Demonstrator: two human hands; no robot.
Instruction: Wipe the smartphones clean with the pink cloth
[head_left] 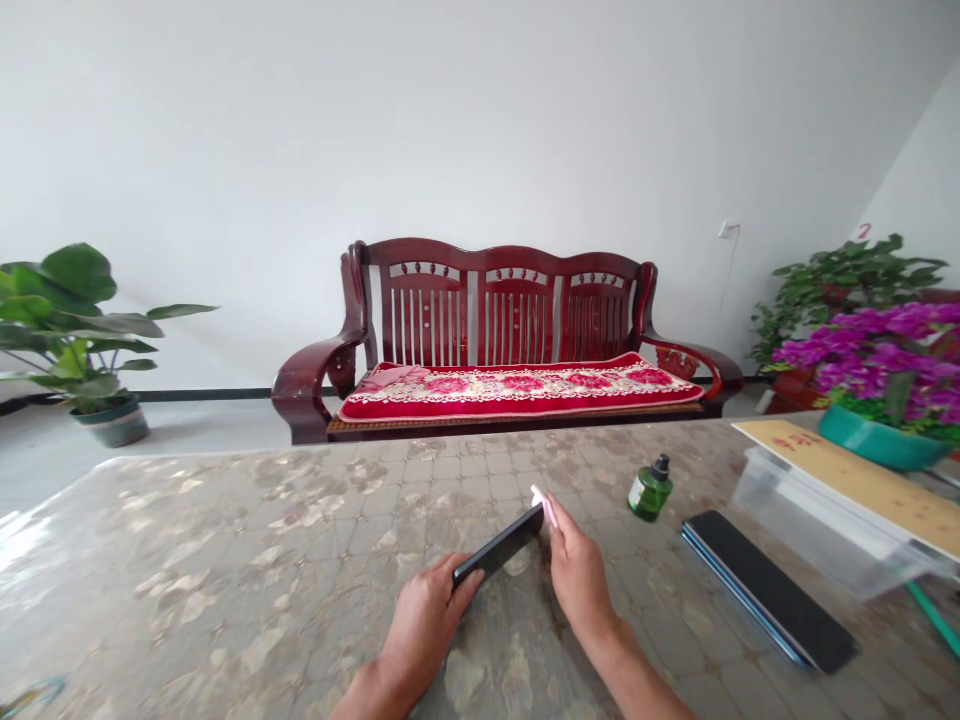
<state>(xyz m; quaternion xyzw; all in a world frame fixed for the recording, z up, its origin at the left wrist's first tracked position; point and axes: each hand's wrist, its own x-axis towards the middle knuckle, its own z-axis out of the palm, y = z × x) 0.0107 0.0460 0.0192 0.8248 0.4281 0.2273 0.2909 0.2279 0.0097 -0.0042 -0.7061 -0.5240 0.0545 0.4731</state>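
My left hand (pixel 424 612) is closed around the near end of a thin black phone (pixel 498 546), thumb along its edge. The phone is tilted above the table, seen almost edge-on, so I cannot see what its screen shows. At the phone's far end, my right hand (pixel 579 575) pinches a small pale pink cloth (pixel 546 505) against the corner. Part of the cloth is hidden behind the fingers. To the right of that hand stands a small green bottle (pixel 650 490) with a black cap. A long flat black case (pixel 766 588) with blue edges lies further right.
The table (pixel 247 560) has a patterned, shiny cover. At its right, a clear plastic bin (pixel 810 525) carries a tan board (pixel 855 475) and a teal pot (pixel 877 440) of purple flowers. Beyond the table stands a dark red wooden bench (pixel 514 262). A potted plant (pixel 112 425) is at left.
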